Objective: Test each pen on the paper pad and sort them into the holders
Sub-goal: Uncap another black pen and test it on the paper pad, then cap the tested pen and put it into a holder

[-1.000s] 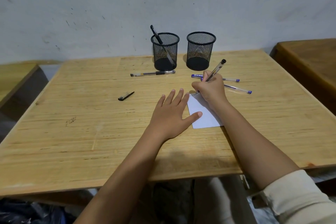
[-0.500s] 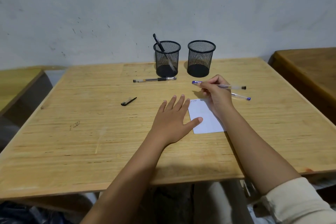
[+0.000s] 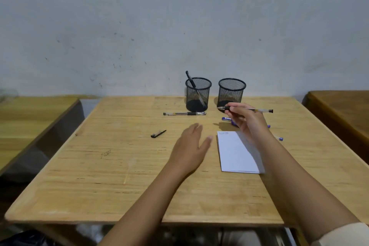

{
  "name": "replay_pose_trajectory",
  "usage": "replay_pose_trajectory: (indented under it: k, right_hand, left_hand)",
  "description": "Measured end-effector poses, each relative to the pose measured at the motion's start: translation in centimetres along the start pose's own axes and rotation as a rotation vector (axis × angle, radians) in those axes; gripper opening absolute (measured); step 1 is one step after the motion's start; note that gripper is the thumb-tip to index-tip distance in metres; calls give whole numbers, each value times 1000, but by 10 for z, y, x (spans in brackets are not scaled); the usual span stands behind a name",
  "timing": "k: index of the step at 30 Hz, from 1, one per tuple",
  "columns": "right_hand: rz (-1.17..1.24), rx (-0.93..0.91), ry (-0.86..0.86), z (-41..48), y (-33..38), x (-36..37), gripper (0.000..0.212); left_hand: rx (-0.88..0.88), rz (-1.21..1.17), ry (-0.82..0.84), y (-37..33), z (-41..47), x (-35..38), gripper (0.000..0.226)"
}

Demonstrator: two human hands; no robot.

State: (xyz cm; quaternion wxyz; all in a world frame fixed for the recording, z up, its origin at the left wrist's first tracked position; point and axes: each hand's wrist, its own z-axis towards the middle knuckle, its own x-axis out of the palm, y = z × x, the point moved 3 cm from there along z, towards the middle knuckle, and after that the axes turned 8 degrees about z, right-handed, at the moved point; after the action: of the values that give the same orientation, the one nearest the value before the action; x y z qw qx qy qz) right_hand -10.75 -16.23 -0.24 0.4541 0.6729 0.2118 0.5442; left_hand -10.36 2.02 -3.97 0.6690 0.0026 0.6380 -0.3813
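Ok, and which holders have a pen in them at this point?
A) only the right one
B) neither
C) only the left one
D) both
C: a black pen leans out over the rim of the left holder, no pen shows in the right holder, and the right hand holds a clear-barrelled pen, not yet dropped in.

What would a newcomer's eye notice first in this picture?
First, the right hand, gripping a pen level in front of the right holder. A black pen stands in the left holder, near the wall. The white paper pad lies beside the open left hand.
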Motion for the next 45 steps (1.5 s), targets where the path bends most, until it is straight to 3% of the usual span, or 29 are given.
replay_pose_trajectory:
  k: [4,8,11,14,22,27,37,45]
  right_hand:
    - [-52,33,53,-5,8,12,13]
    - [-42,53,78,-11,3,17,11]
    - [-34,73,108,-18,-3,23,11]
    - [-40,95,111,-23,-11,31,10]
    - [-74,91,154,-32,-22,45,10]
    - [-64,84,187,-35,-20,49,9]
    - [-23,172,241,-44,-17,49,14]
    - [13,141,249,-46,-14,51,15]
  left_hand:
    - [-190,198,-156,41,4,-31,45]
    - [-300,429,-91,81,4,-42,36]
    - [-284,423,-128,89,5,-40,27]
    - [-245,315,-184,89,6,-43,21]
    - [-113,-372,-202,52,-4,-61,8]
    - [-27,-472,-185,36,0,-65,11]
    - [-54,-780,-232,21,0,-65,11]
    - [-40,-846,-286,8,1,-67,8]
